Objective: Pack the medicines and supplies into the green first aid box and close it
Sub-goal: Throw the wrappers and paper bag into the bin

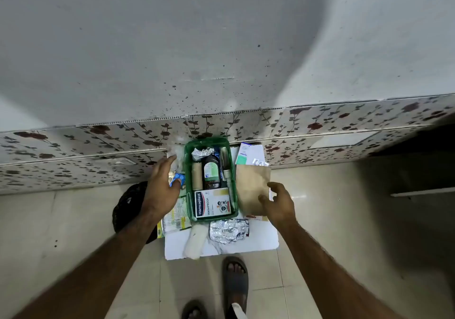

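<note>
The translucent green first aid box (pixel 211 179) sat open on a white board (pixel 221 245) on the glossy tiled floor, already holding a brown glass bottle (pixel 211 172), a tan bandage roll (pixel 197 176) and a Hansaplast carton (pixel 213 203). Left hand (pixel 162 188) reached flat, fingers spread, over blue blister packs (pixel 177 178) just left of the box. Right hand (pixel 277 201) hovered loosely open at a brown paper envelope (pixel 252 187). Crinkled foil strips (pixel 229 230) lay near the board's front edge; items under the left hand were hidden.

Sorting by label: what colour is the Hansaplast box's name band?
Red with white lettering, on the Hansaplast box; head view.
</note>
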